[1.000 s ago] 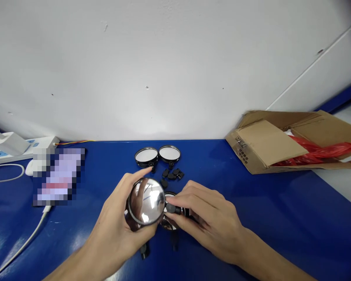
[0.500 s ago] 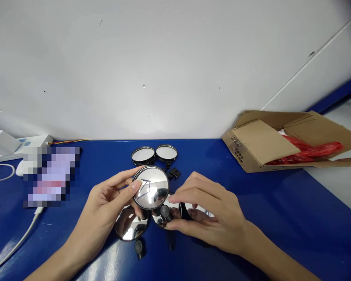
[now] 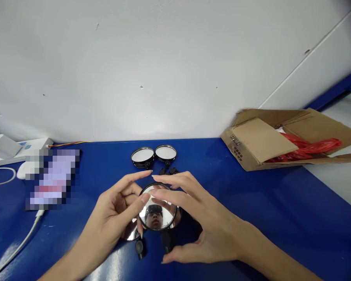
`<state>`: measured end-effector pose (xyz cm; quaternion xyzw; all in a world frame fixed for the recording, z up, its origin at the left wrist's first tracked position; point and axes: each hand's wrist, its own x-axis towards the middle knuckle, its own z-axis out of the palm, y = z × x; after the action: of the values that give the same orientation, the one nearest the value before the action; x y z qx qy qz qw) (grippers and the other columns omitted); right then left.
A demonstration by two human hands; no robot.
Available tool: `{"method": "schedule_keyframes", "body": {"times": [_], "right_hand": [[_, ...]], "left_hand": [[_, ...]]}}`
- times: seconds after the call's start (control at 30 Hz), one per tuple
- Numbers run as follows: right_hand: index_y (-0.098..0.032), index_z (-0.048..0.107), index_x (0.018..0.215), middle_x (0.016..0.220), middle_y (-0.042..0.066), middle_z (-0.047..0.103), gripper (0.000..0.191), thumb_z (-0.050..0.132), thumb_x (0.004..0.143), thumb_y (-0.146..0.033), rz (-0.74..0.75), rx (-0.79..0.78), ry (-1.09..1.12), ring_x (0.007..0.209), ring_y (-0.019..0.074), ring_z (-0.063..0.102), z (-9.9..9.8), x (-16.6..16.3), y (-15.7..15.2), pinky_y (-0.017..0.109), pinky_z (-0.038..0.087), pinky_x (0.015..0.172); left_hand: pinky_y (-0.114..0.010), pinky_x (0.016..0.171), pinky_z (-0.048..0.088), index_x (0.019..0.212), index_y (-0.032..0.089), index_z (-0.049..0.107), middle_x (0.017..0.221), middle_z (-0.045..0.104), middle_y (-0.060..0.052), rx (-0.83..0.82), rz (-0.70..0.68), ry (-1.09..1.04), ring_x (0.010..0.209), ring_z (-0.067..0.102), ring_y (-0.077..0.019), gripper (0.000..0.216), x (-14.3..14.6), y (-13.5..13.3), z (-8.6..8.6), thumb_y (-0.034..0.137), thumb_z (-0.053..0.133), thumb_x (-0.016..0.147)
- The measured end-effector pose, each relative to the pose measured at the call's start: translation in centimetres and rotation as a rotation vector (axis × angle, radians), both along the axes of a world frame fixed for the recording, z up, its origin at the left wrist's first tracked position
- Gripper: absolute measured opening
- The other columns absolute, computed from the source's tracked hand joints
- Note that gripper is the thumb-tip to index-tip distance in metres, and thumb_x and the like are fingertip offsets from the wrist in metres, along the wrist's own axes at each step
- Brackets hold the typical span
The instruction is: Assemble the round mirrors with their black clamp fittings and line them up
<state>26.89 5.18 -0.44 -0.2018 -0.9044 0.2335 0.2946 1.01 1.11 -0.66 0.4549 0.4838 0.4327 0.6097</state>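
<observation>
A small round mirror (image 3: pixel 158 216) with a black rim and a dark stem (image 3: pixel 167 240) is between my hands, above the blue table. My left hand (image 3: pixel 117 207) grips its left edge, thumb on the glass. My right hand (image 3: pixel 199 214) curves around the right side; its fingertips touch the upper face, and the thumb is below near the stem. Beneath lies another round mirror (image 3: pixel 131 233), mostly covered, with a black mount (image 3: pixel 139 248) by its lower edge. A further mirror (image 3: pixel 178 218) shows only as a sliver behind the held one.
Two round mirrors (image 3: pixel 142 155) stand at the back, with small black parts (image 3: pixel 172 171) in front of them. At right is an open cardboard box (image 3: pixel 257 140) holding red plastic (image 3: pixel 310 146). On the left lie a blurred phone (image 3: pixel 55 171), a white cable (image 3: pixel 32 224) and a power strip (image 3: pixel 32 146).
The held mirror has come down and slightly right, its face turning toward me. My right fingers have moved onto the glass, and the right thumb has dropped lower.
</observation>
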Motion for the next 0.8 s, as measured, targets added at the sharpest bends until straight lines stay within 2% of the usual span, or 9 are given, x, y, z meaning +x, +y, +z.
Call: {"method": "schedule_keyframes", "body": {"times": [0.13,0.2,0.3,0.37,0.47,0.63,0.8], "right_hand": [[-0.031,0.038,0.169,0.168,0.013,0.051,0.107,0.100,0.085,-0.053,0.013,-0.059,-0.112,0.149,0.0323,0.050,0.1,0.1,-0.2,0.051,0.044,0.130],[-0.033,0.039,0.166,0.163,0.012,0.052,0.108,0.103,0.081,-0.051,0.004,-0.102,-0.149,0.145,0.0327,0.050,0.1,0.1,-0.3,0.051,0.049,0.124],[-0.035,0.043,0.163,0.157,0.011,0.051,0.114,0.107,0.070,-0.053,-0.038,-0.177,-0.194,0.137,0.0344,0.050,0.4,0.0,-0.4,0.051,0.054,0.113],[-0.033,0.047,0.160,0.152,0.011,0.053,0.114,0.107,0.066,-0.054,-0.059,-0.208,-0.228,0.132,0.0347,0.050,0.7,0.0,-0.3,0.054,0.050,0.114],[-0.027,0.053,0.156,0.144,0.011,0.057,0.111,0.107,0.063,-0.054,-0.079,-0.239,-0.294,0.128,0.0349,0.050,1.2,0.0,-0.2,0.059,0.042,0.119],[-0.021,0.055,0.158,0.138,0.014,0.059,0.107,0.101,0.070,-0.060,-0.099,-0.241,-0.389,0.125,0.0376,0.048,1.1,0.0,-0.1,0.060,0.043,0.114],[-0.020,0.059,0.154,0.136,0.016,0.059,0.094,0.096,0.078,-0.063,-0.087,-0.178,-0.399,0.125,0.0387,0.049,0.7,-0.1,-0.1,0.060,0.045,0.111]], "left_hand": [[-0.016,0.049,0.045,0.153,0.036,0.062,0.085,0.065,0.005,0.027,-0.060,0.019,0.059,0.063,-0.0083,0.051,-0.1,-0.2,-0.8,0.051,0.080,0.107],[-0.016,0.049,0.044,0.154,0.037,0.059,0.082,0.064,0.006,0.032,-0.084,0.047,0.059,0.060,-0.0086,0.051,-0.1,-0.3,-0.7,0.052,0.077,0.108],[-0.019,0.056,0.050,0.155,0.039,0.056,0.088,0.070,0.004,0.081,-0.119,0.198,0.066,0.061,-0.0118,0.050,-0.5,-0.3,-0.3,0.055,0.072,0.110],[-0.022,0.063,0.055,0.154,0.040,0.056,0.095,0.074,0.003,0.157,-0.093,0.339,0.073,0.065,-0.0141,0.048,-1.0,-0.1,-0.1,0.056,0.069,0.111],[-0.024,0.065,0.056,0.150,0.037,0.059,0.093,0.072,0.003,0.224,0.016,0.466,0.076,0.067,-0.0164,0.045,-1.6,0.3,-0.4,0.059,0.066,0.111],[-0.024,0.060,0.055,0.142,0.034,0.063,0.087,0.070,0.003,0.196,0.090,0.499,0.074,0.070,-0.0186,0.044,-1.6,0.3,-1.1,0.063,0.067,0.109],[-0.024,0.059,0.051,0.139,0.032,0.063,0.082,0.069,0.004,0.132,0.118,0.491,0.069,0.068,-0.0185,0.044,-0.5,-0.2,-0.2,0.063,0.067,0.108]]}}
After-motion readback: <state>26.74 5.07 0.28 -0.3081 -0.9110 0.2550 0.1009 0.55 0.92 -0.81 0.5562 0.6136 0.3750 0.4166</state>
